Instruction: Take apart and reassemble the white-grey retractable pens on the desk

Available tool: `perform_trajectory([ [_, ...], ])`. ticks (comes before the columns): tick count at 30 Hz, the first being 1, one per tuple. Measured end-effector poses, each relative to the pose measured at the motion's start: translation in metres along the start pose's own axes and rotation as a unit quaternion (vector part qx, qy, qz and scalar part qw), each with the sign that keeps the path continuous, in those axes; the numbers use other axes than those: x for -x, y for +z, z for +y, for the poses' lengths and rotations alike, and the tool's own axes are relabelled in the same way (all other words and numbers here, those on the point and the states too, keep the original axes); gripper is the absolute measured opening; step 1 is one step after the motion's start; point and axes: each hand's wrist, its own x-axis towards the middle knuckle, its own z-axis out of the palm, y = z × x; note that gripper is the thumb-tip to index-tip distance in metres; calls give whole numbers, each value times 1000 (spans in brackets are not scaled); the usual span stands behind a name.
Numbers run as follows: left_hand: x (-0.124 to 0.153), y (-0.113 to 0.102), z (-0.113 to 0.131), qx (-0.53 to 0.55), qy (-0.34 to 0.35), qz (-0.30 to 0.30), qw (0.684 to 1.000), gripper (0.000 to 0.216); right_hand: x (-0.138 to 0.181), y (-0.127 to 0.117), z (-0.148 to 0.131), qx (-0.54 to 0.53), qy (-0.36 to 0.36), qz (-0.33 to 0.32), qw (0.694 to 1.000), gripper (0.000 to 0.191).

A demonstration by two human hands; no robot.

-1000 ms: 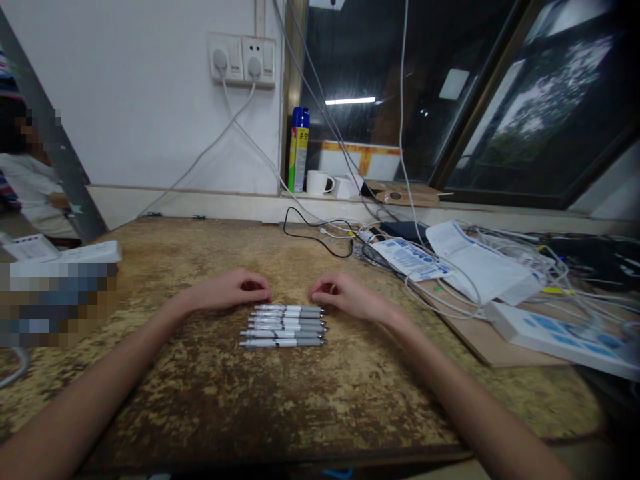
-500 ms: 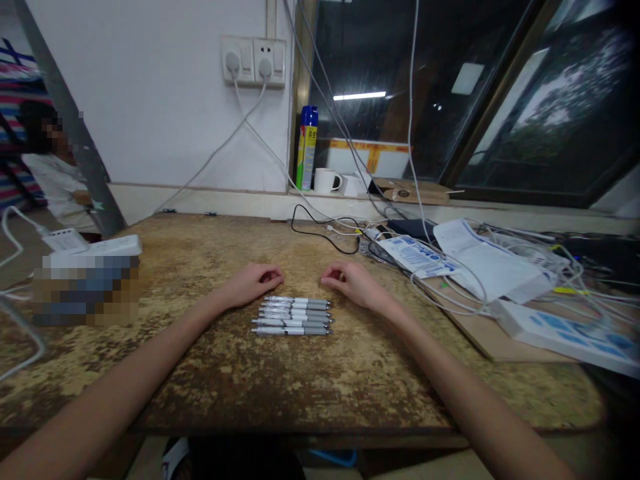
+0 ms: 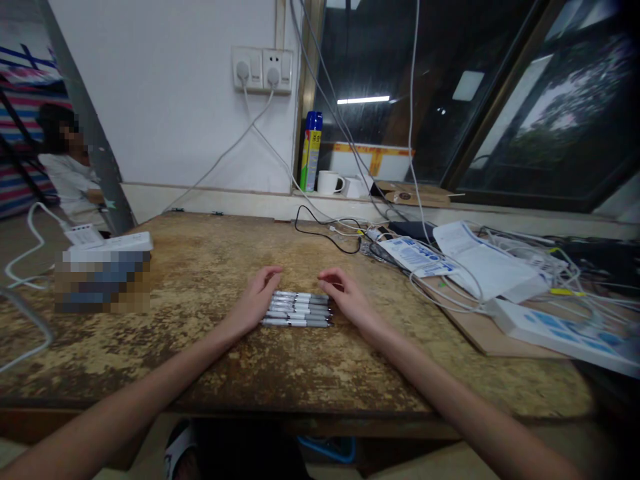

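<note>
Several grey-and-white pens (image 3: pixel 298 309) lie side by side in a neat row on the worn wooden table (image 3: pixel 210 347). My left hand (image 3: pixel 256 301) is flat along the row's left ends, fingers straight and together, touching the pen tips. My right hand (image 3: pixel 346 300) lies open against the right ends, palm inward. Both hands bracket the row and neither grips a pen.
Tangled white cables and paper packets (image 3: pixel 470 260) cover the table's right side, with a white box (image 3: pixel 555 327) near the edge. A power strip (image 3: pixel 107 242) sits at the left. A spray can (image 3: pixel 311 152) and mug (image 3: pixel 329 182) stand on the sill. A person (image 3: pixel 67 170) sits at far left.
Both hands moved from loosely curled behind the row to flat against its two ends, closing in on the pens. The camera view shifted slightly back and left.
</note>
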Motion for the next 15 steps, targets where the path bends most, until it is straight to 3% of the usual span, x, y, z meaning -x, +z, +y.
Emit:
perform_trajectory([
  [6, 6, 18, 21, 111, -91, 60, 988, 31, 11, 19, -3, -70, 66, 41, 995, 32],
  [15, -14, 38, 14, 145, -103, 131, 975, 33, -10, 25, 13, -79, 41, 107, 990, 30],
])
